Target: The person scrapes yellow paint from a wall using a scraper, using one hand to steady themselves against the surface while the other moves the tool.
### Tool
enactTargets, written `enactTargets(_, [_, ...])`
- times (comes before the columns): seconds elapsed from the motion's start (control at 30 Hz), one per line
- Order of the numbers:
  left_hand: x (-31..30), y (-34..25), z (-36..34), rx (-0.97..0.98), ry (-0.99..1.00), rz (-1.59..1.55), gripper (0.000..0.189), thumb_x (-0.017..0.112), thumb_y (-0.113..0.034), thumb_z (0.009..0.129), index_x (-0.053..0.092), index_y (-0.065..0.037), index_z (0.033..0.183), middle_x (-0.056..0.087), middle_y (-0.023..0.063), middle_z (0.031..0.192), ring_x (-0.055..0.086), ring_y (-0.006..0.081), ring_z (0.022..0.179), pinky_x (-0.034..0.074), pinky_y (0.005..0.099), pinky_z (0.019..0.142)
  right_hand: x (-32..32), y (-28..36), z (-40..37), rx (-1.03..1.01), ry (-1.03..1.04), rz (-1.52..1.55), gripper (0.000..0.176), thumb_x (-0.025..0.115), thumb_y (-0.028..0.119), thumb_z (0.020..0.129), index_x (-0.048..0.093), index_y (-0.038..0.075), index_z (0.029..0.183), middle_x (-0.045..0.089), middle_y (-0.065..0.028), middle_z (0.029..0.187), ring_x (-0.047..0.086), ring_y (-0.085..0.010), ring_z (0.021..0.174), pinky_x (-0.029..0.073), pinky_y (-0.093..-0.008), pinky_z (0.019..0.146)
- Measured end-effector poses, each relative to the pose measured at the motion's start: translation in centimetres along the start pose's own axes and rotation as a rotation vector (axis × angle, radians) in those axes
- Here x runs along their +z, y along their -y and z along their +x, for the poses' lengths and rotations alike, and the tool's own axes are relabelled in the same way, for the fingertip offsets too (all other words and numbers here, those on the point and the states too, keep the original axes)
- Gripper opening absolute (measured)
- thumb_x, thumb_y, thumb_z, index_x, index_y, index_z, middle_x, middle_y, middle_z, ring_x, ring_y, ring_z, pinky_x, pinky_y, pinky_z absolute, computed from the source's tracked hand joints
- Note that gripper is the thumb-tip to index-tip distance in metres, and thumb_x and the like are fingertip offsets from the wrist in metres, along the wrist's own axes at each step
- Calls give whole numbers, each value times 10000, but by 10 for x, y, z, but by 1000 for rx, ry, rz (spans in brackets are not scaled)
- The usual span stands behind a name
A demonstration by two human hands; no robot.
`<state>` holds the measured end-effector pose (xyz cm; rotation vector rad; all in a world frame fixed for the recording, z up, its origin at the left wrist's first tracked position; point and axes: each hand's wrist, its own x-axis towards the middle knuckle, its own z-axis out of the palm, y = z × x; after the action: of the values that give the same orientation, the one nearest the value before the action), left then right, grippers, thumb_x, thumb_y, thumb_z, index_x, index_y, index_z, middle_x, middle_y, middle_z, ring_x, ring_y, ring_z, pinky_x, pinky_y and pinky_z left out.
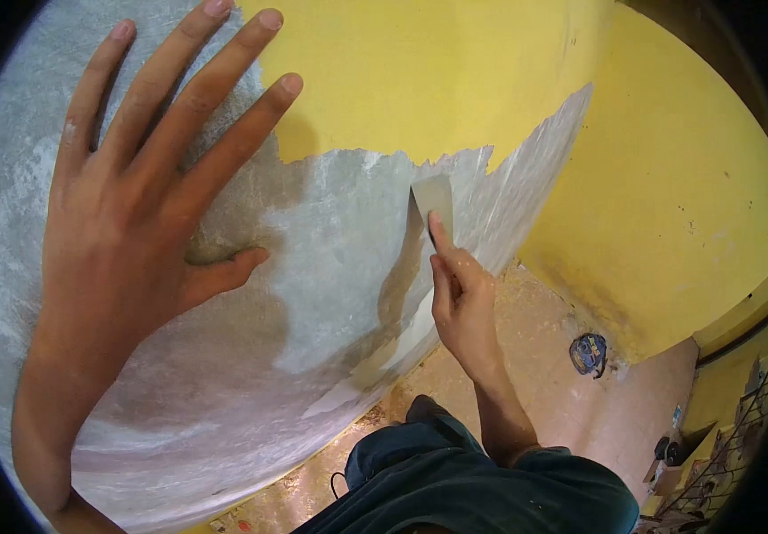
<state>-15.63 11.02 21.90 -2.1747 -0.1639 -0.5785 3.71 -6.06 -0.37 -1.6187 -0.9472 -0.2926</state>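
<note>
My left hand [126,205] is held out on the left with its fingers spread, holding nothing, over the bare grey part of the wall [339,258]. My right hand [464,298] grips a scraper [435,198], one finger stretched along its flat metal blade. The blade's edge lies near the wall, a little below the ragged lower border of the yellow paint [420,80]. The scraper's handle is hidden inside my hand. A dark shadow of the hand and tool falls on the grey surface to the left.
A second yellow wall [669,187] meets this one at the right, stained near its foot. On the dusty floor [535,356] sits a round blue and dark object [588,354]. Boxes [669,476] and a wire rack [744,427] stand at the lower right.
</note>
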Motion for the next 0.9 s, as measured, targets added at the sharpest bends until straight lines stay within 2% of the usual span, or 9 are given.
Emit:
enactTargets(0.13, [5,1,-2,26,-30,3,1307,1005,-574,375,487,-350,1553,337,5,1709,244,258,1602,168,560,1324,-7,6,13,46,26,-21,572,601,-61,981,581,146,1514,513,-167,713,511,-233,616,457,-359,625])
enactTargets(0.23, [4,0,-2,10,-4,-8,1302,1011,-549,379,488,-347,1554,335,5,1711,241,259,1604,168,560,1322,-3,-2,-6,-24,11,-57,579,600,-67,976,579,143,1515,519,-166,710,520,-232,615,458,-353,627])
enactTargets(0.3, [5,2,-2,21,-19,-6,1285,1009,-537,393,491,-344,1553,333,4,1713,239,259,1606,164,560,1323,2,-3,-14,64,44,1,588,594,-75,972,574,141,1519,527,-164,716,507,-237,611,456,-360,622])
enactTargets(0.43, [4,0,-2,23,-9,-7,1273,1005,-528,402,493,-345,1552,332,1,1713,242,258,1604,164,555,1326,-2,2,16,9,-10,-33,603,593,-81,966,564,136,1527,524,-159,715,511,-240,621,461,-345,633])
enactTargets(0.57, [1,0,-2,14,-5,-14,1282,1011,-506,384,499,-339,1548,339,-6,1709,248,250,1601,170,542,1329,6,-6,-5,-58,-34,-6,597,590,-84,964,562,116,1526,525,-158,715,512,-236,621,458,-338,636])
enactTargets(0.63, [1,-1,-2,10,-10,-31,1288,1013,-493,375,501,-336,1547,342,-8,1707,249,247,1601,173,539,1330,8,-4,-15,48,24,9,588,583,-93,961,564,95,1518,528,-162,722,511,-237,622,452,-353,630])
enactTargets(0.77, [1,-2,-2,17,-9,-25,1271,1008,-488,390,501,-340,1545,340,-14,1706,243,243,1602,170,539,1332,0,0,17,-12,-61,16,606,583,-90,959,572,139,1520,542,-183,729,516,-249,622,458,-346,637])
enactTargets(0.83, [-1,0,-1,12,-5,-12,1268,1006,-490,394,498,-343,1546,337,-15,1707,241,242,1602,168,539,1333,0,0,5,-38,-54,-40,602,584,-80,965,572,152,1521,552,-188,733,524,-262,620,453,-354,628])
enactTargets(0.9, [-1,-2,-3,12,-7,-30,1272,1007,-493,393,495,-346,1548,333,-18,1709,242,239,1601,169,539,1333,3,-1,-9,59,17,-23,593,588,-74,968,570,144,1520,550,-182,729,529,-268,619,445,-377,619])
